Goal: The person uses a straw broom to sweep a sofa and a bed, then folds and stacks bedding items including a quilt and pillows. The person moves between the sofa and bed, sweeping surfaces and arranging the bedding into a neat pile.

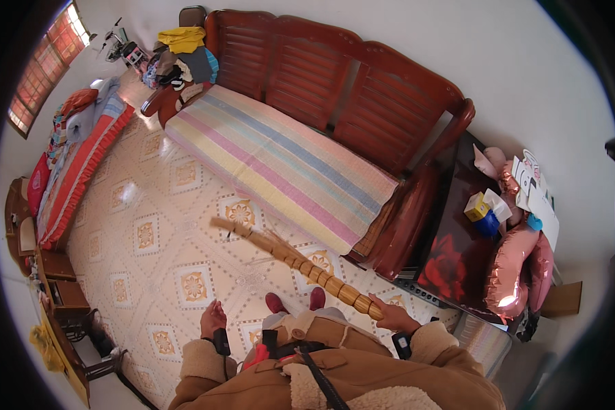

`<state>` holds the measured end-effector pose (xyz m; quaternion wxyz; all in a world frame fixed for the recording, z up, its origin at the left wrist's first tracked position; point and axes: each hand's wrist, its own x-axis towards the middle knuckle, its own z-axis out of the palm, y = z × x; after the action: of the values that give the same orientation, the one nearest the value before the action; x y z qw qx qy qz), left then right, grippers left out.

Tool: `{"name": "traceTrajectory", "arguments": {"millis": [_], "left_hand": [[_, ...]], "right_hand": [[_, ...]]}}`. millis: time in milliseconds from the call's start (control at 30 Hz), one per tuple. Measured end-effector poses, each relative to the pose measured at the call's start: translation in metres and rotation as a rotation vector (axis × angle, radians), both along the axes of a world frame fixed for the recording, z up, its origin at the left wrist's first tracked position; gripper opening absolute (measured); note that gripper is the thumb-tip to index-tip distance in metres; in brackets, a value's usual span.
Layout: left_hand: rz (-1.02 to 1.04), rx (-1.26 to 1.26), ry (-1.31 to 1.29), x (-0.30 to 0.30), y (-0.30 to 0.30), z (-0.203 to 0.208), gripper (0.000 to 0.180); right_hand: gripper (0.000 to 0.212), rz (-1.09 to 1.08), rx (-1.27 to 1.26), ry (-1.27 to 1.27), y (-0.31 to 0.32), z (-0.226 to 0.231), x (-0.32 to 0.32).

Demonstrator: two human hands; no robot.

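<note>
My right hand (393, 317) is closed around the thick end of a straw broom (312, 271). Rings of binding run along the broom, and it reaches up and to the left over the tiled floor. Loose strands near its far part are a little blurred. My left hand (213, 320) hangs over the floor, apart from the broom, with fingers loosely bent and nothing seen in it. Both wrists wear dark bands. Below the broom, my red shoes (275, 303) stand on the patterned tiles (193, 285).
A dark red wooden bench (389, 102) with a striped mat (280, 164) stands ahead. Clothes (183, 41) lie piled at its far left end. Right of it, a dark table (451, 260) holds pink foil balloons (512, 266) and a tissue box (477, 206). At left is a bed (92, 171).
</note>
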<state>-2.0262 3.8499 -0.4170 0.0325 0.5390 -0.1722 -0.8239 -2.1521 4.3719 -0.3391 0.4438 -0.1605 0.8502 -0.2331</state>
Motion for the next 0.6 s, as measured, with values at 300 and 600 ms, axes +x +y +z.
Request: {"name": "traceTrajectory", "arguments": {"millis": [300, 600], "left_hand": [[-0.072, -0.031, -0.058, -0.021, -0.027, 0.013, 0.008], [-0.007, 0.009, -0.129, -0.006, -0.074, -0.005, 0.007]], "right_hand": [[0.089, -0.631, 0.134, 0.243, -0.014, -0.051, -0.052], [0.090, -0.169, 0.224, 0.051, -0.060, 0.012, -0.027]]}}
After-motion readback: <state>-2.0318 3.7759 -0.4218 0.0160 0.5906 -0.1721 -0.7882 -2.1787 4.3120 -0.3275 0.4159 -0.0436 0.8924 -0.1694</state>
